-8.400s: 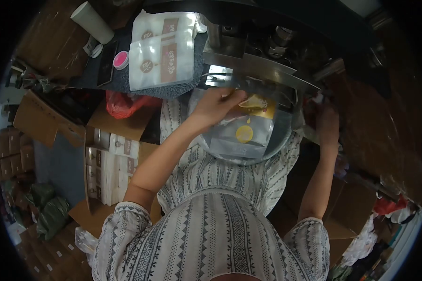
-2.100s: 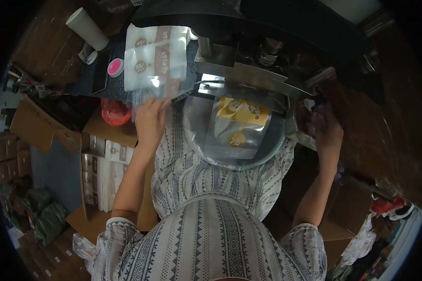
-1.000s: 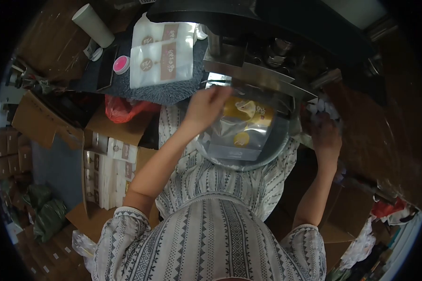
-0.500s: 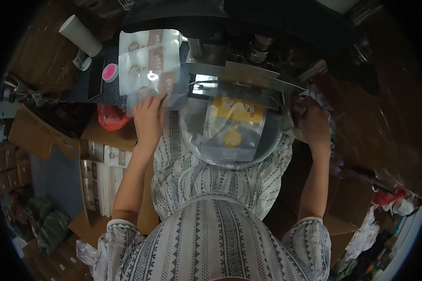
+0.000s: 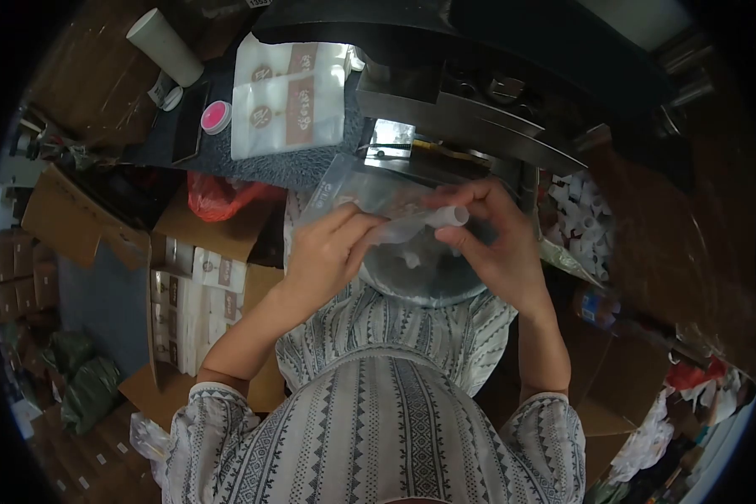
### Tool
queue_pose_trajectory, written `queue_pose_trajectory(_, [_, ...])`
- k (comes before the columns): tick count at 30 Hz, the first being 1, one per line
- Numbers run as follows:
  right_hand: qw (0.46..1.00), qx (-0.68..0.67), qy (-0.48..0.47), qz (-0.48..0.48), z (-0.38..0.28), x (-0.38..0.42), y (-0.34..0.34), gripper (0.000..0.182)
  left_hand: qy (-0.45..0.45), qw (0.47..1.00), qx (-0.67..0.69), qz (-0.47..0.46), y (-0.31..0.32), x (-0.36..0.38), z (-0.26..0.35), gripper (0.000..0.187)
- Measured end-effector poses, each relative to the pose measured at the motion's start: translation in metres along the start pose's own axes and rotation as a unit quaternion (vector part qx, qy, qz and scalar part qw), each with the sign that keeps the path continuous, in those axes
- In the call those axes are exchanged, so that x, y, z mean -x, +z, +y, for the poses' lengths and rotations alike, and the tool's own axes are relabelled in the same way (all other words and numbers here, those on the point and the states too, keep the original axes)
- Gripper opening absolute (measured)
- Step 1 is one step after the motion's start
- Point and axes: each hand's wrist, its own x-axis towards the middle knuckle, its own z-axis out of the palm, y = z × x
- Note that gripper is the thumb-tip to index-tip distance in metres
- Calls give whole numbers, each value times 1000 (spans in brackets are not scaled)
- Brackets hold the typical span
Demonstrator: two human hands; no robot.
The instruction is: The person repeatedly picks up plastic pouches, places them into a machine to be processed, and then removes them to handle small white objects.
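Observation:
My left hand is closed in a pinch on the edge of a translucent plastic pouch, which stretches toward the machine. My right hand holds a short white plastic tube between thumb and fingers, its round open end facing up. The tube sits right at the pouch's edge, overlapping it in this view. Beneath both hands, on the lap, rests a round clear-walled basin. A stack of printed white pouches lies on a dark grey mat beyond my left hand.
A dark machine with a metal plate stands ahead. Many white tubes fill a bin at right. On the left are a pink-topped round tub, a white cup, a red bag and a carton of packed pouches.
My left hand has come from the pouch stack to the middle with a pouch. My right hand has left the bin and brought a white tube to it. The view has shifted slightly.

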Motion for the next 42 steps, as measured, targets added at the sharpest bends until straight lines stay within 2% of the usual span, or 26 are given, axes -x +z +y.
queue_pose_trajectory(1, [997, -58, 40, -24, 4, 0, 1, 30, -11, 999, 22, -47, 4, 1, 1, 11])
queue_pose_trajectory(2, [989, -114, 80, -48, 6, 1, 2, 30, -10, 999, 23, -47, 10, 0, 1, 11])
queue_pose_trajectory(3, [989, -113, 80, -47, 9, 2, 2, 30, -30, 994, 62, -86, 16, -3, 1, 13])
queue_pose_trajectory(4, [994, -79, 78, 7, 12, 3, 0, 29, -48, 986, 100, -124, 22, -6, 0, 15])
queue_pose_trajectory(5, [994, -46, 76, 61, 15, 4, -1, 28, -48, 986, 100, -123, 31, -8, -3, 15])
queue_pose_trajectory(7, [995, -24, 77, 67, 21, 4, -13, 27, -198, 923, 295, -147, 46, -13, -5, 20])
queue_pose_trajectory(8, [994, -3, 77, 76, 24, 4, -16, 26, -197, 923, 295, -148, 49, -15, -4, 20])
queue_pose_trajectory(10, [994, 9, 77, 76, 27, 6, -12, 25, -273, 870, 356, -205, 49, -21, 1, 22])
queue_pose_trajectory(11, [994, 21, 78, 73, 29, 8, -10, 23, -273, 869, 357, -208, 50, -19, -2, 22])
queue_pose_trajectory(13, [991, -12, 94, 90, 39, 17, -7, 23, -176, 962, 176, -114, 53, -12, -14, 19])
queue_pose_trajectory(14, [988, -48, 105, 106, 46, 22, -4, 22, -179, 960, 179, -116, 51, -9, -20, 19])
queue_pose_trajectory(15, [987, -48, 108, 105, 52, 30, -5, 22, -175, 974, 125, -75, 45, -7, -28, 18])
queue_pose_trajectory(16, [987, 8, 151, 55, 59, 40, -8, 22, -171, 982, 68, -33, 39, -4, -36, 17])
queue_pose_trajectory(17, [979, 64, 192, 4, 70, 49, -12, 22, -173, 982, 67, -34, 34, 0, -43, 17])
queue_pose_trajectory(18, [979, 63, 194, 3, 90, 57, -13, 22, -179, 982, 55, -17, 31, 4, -50, 16])
queue_pose_trajectory(20, [929, 292, 218, -64, 147, 79, -8, 25, -187, 981, 43, -4, 30, 13, -57, 15])
queue_pose_trajectory(22, [934, 284, 203, -72, 208, 92, 3, 27, -205, 978, 43, 4, 31, 19, -61, 15])
queue_pose_trajectory(24, [877, 416, 221, -98, 274, 103, 28, 28, -210, 977, 41, -1, 33, 25, -59, 14])
queue_pose_trajectory(26, [831, 414, 285, -238, 279, 79, 38, 32, -216, 976, 38, -1, 36, 32, -56, 14])
queue_pose_trajectory(27, [831, 415, 280, -242, 304, 72, 44, 32, -209, 977, 30, -4, 37, 36, -55, 14])
queue_pose_trajectory(29, [756, 489, 281, -332, 391, 79, 73, 37, -207, 978, 18, -3, 35, 45, -53, 13])
queue_pose_trajectory(30, [756, 489, 276, -336, 422, 87, 86, 37, -224, 974, 12, -21, 33, 49, -52, 13])
queue_pose_trajectory(32, [872, 357, 313, -115, 464, 100, 101, 43, -245, 969, 6, -36, 34, 56, -50, 13])
queue_pose_trajectory(39, [862, 361, 295, -202, 475, 99, 117, 45, -260, 965, 5, -40, 44, 76, -43, 13])
queue_pose_trajectory(42, [854, 366, 282, -239, 477, 70, 146, 46, -278, 959, 2, -53, 44, 79, -39, 12])
